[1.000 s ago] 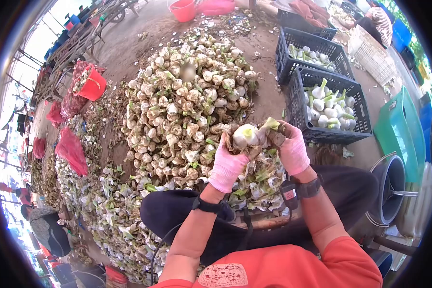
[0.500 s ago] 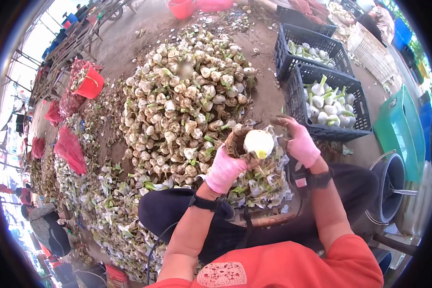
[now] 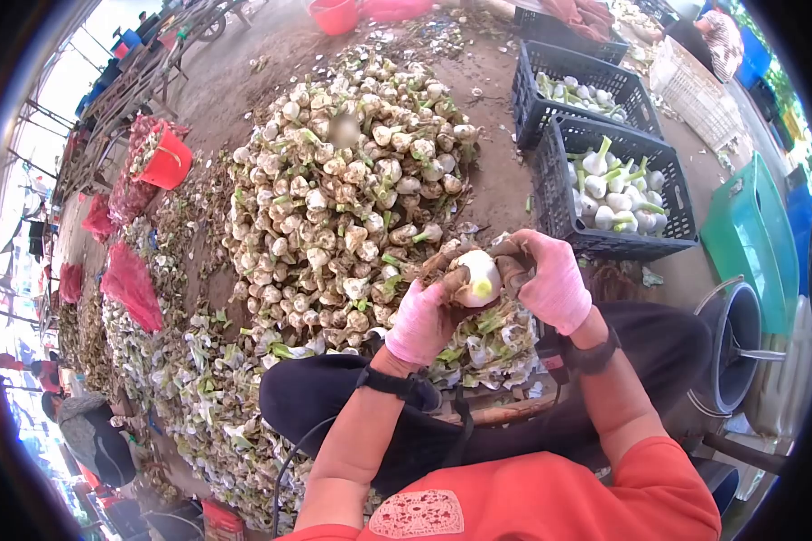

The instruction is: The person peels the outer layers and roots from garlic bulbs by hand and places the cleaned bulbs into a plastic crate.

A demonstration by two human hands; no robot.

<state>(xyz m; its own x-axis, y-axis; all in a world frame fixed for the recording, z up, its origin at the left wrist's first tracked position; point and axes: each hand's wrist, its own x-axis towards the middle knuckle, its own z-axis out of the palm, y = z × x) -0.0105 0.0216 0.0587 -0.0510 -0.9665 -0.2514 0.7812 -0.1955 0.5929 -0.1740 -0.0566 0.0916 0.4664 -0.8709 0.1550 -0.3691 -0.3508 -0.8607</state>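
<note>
"Bulb (image 3: pixel 484 276): held up between the two hands, above the heap of loose leaves and skins (image 3: pixel 492 349). State of fingers?"

"Left hand (image 3: pixel 421 320): fingers curled round the bulb's left side, thumb along the near face, grasping it. Right hand (image 3: pixel 556 284): fingers bent in close against the right flank. Whether they pinch anything there, cannot tell; the tips are partly hidden."

"Estimated handling?"

"Judgement only: light to moderate for its size, firm under the palm, not springy. Bared surface probably smooth and a little slippery; outer layers likely papery and apt to tear. Hard squeezing could bruise it."

"Best hold?"

"Cupped round the widest part, I would say, thumb opposite fingers. Loose skin would make a poor grip."

"Materials?"

"Bulb: rounded, pale, glossy, with a yellow-green patch facing the wearer. Gloves: pink, knit-looking, leaving the soiled fingers exposed. Large pile (image 3: pixel 334 225): rough, brown-stained bulbs with ragged husks and stubby green stems. Nearer black crate (image 3: pixel 618 243): stiff-looking lattice walls, holding clean white bulbs (image 3: pixel 595 187), some with thick green necks. Leaf heap: crumpled, limp, cream to green."

"Bulb's underside?"

"Hidden from this view. Not recorded."
</note>
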